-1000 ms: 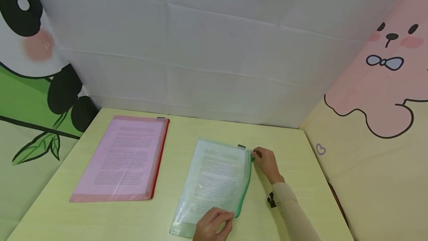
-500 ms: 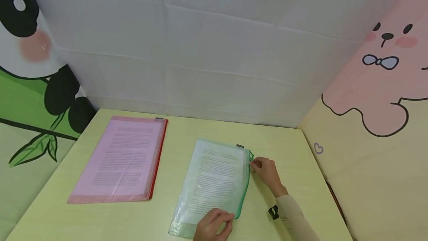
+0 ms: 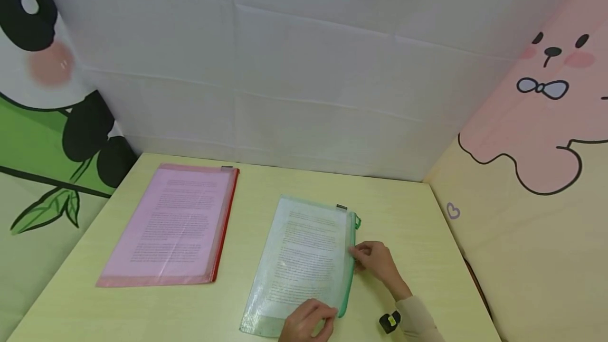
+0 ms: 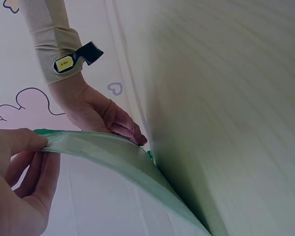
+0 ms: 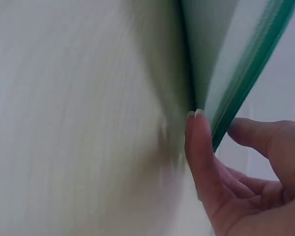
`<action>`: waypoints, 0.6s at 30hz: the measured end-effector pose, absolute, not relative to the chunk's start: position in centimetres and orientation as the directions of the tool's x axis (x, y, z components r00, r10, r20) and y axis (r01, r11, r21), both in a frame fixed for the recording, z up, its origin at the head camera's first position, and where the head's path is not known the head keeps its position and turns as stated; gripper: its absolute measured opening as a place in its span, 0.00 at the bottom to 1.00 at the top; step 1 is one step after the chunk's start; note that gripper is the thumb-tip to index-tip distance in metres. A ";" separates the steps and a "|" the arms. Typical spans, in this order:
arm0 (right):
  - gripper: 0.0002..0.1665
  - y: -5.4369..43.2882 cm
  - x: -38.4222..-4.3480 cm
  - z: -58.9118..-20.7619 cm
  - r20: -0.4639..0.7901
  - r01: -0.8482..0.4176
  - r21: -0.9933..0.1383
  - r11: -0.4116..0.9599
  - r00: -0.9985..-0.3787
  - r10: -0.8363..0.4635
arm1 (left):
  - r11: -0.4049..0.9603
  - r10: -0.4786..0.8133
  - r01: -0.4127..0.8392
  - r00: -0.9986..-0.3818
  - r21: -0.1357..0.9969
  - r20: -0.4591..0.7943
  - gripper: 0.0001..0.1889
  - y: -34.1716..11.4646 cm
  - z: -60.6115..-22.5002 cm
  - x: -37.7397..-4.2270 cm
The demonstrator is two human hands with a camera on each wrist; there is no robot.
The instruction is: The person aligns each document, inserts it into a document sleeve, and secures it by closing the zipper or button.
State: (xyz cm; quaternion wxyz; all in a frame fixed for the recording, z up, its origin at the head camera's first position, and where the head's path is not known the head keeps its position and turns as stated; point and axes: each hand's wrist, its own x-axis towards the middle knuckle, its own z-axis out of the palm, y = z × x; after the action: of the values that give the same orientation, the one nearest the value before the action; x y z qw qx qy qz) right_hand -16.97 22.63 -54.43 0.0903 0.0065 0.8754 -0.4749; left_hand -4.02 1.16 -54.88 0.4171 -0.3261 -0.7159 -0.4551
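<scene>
A clear green zip folder with a printed sheet in it lies at an angle on the table. My left hand pinches its near right corner between thumb and fingers; in the left wrist view that edge is lifted off the table. About midway along the green zipper edge, my right hand pinches the strip, thumb on one side and fingers on the other, as the right wrist view shows. At the far right corner sits the green zip pull. The folder hides part of the left fingers.
A pink zip folder with a red zipper edge and a printed sheet lies flat to the left. A white wall sheet stands behind the pale wood table, with cartoon-printed walls on both sides.
My right hand has slid from the zip pull at the far corner toward me along the zipper edge, leaving the pull behind. My left hand, still at the near corner, has shifted slightly right.
</scene>
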 end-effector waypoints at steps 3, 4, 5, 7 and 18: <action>0.17 22.7 -16.5 -54.5 -0.222 0.168 -0.876 0.453 -0.973 -0.069 | 0.388 0.143 0.832 -0.481 0.398 0.865 0.13 1.1 -54.9 -3.7; 0.18 22.7 -16.5 -54.6 -0.230 0.178 -0.887 0.425 -0.970 -0.074 | 0.397 0.164 0.823 -0.499 0.406 0.851 0.09 1.0 -54.9 -3.6; 0.18 22.8 -16.4 -54.6 -0.234 0.184 -0.898 0.401 -0.969 -0.079 | 0.408 0.183 0.814 -0.516 0.413 0.837 0.06 1.0 -55.0 -3.4; 0.17 22.9 -16.4 -54.8 -0.224 0.174 -0.911 0.373 -0.970 -0.096 | 0.429 0.215 0.797 -0.548 0.426 0.809 0.08 0.9 -54.9 -3.2; 0.18 23.9 -16.5 -56.1 -0.146 0.106 -0.964 0.242 -0.977 -0.155 | 0.470 0.332 0.806 -0.538 0.359 0.775 0.07 -0.2 -55.5 -3.0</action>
State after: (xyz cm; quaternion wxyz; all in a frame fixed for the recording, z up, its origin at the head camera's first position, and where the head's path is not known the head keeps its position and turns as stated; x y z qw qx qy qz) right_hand -16.53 23.86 -56.15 0.1062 -0.0158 0.7809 -0.6154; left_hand -2.98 -0.21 -55.52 0.3208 -0.3578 -0.7952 -0.3697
